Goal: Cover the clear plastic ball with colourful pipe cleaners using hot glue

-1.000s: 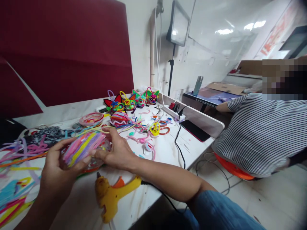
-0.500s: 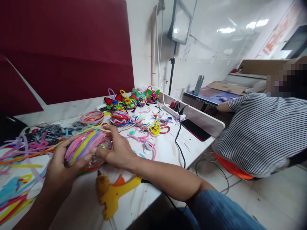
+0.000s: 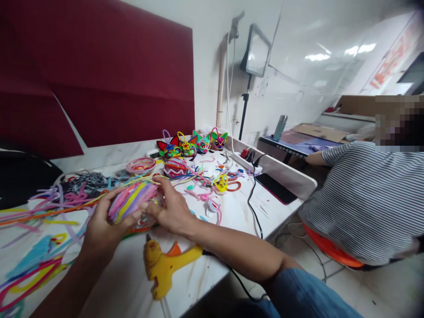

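Between my two hands is a rounded form wrapped in pink, yellow and purple pipe cleaners (image 3: 132,201), with a clear shiny part showing on its right side. My left hand (image 3: 107,221) grips its left end, thumb in front and fingers behind. My right hand (image 3: 170,207) is closed at its right side, fingers over the top and thumb at the front; a pale yellow strand runs near the fingertips. Just below lies a yellow hot glue gun (image 3: 165,267) on the white table (image 3: 132,274), its nozzle toward the held piece.
Several finished colourful cat-like heads (image 3: 188,148) stand at the back. Loose pipe cleaners (image 3: 66,198) cover the left side. A black phone (image 3: 276,188), a power strip (image 3: 248,164) and a cable (image 3: 253,203) lie at right. A person in a striped shirt (image 3: 371,198) sits beyond.
The camera view has shifted, so the whole scene sits lower and further right. Both hands keep their hold on the wrapped form, with little visible change in grip.
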